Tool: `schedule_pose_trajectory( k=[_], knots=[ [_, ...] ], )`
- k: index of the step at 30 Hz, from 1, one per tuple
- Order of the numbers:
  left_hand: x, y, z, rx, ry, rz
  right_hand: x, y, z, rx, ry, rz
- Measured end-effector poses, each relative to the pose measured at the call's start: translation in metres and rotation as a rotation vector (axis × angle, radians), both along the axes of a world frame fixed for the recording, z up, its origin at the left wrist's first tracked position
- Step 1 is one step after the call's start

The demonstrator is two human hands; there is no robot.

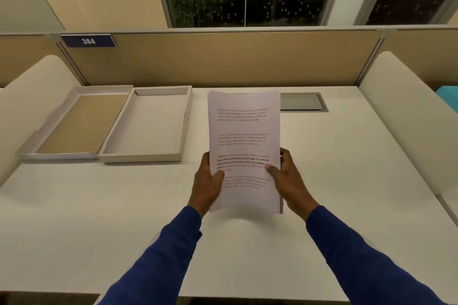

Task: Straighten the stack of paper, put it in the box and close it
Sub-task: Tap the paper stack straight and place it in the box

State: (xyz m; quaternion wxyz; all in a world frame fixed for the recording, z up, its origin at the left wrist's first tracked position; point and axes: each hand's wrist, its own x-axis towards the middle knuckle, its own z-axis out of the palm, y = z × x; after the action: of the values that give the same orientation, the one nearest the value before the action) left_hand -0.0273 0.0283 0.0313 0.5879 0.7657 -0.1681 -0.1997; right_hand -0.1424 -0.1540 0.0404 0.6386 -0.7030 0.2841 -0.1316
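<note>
- While clamped on opposite long edges, left hand (208, 181) and right hand (287, 178) hold the paper stack (244, 136) above the desk (322, 168).
- Stack: white printed sheets, slightly bowed.
- Box (146, 156): open, shallow cardboard tray, lid (57, 155) touching its left side.

white desk (322, 181), open box (146, 126) beside its lid (79, 124)

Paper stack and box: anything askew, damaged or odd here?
Nothing stands out. Both hands, left hand and right hand, hold the paper stack upright over the table; box tray and lid lie open, side by side.
</note>
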Motion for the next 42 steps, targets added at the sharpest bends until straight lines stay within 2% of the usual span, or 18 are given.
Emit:
schedule_pose_trajectory(
  k=[3,9,15,18,20,23,27,36,42],
  knots=[
    [-0.010,0.000,-0.004,-0.061,-0.095,0.063,-0.005,0.009,-0.005,-0.139,-0.053,0.035],
    [-0.039,0.006,-0.029,-0.091,-0.163,0.121,-0.020,0.040,-0.033,-0.196,-0.067,-0.033],
    [-0.026,0.004,0.006,-0.208,-0.274,0.091,-0.009,0.044,0.010,-0.166,-0.266,-0.129],
    [-0.008,0.004,0.039,-0.341,-0.252,0.109,-0.002,0.035,0.045,-0.135,-0.389,-0.206],
    [0.005,0.001,0.062,-0.388,-0.173,0.156,0.003,0.027,0.067,-0.131,-0.406,-0.254],
    [0.021,-0.008,0.088,-0.303,-0.052,0.263,0.014,0.018,0.085,-0.071,-0.357,-0.333],
    [0.030,-0.016,0.092,-0.217,-0.076,0.323,0.024,0.009,0.088,-0.044,-0.266,-0.395],
    [0.030,-0.020,0.090,-0.216,-0.073,0.283,0.025,0.010,0.092,-0.073,-0.242,-0.339],
    [0.026,-0.005,0.073,-0.329,-0.084,0.084,0.006,0.008,0.072,-0.153,-0.321,-0.127]
  ],
)
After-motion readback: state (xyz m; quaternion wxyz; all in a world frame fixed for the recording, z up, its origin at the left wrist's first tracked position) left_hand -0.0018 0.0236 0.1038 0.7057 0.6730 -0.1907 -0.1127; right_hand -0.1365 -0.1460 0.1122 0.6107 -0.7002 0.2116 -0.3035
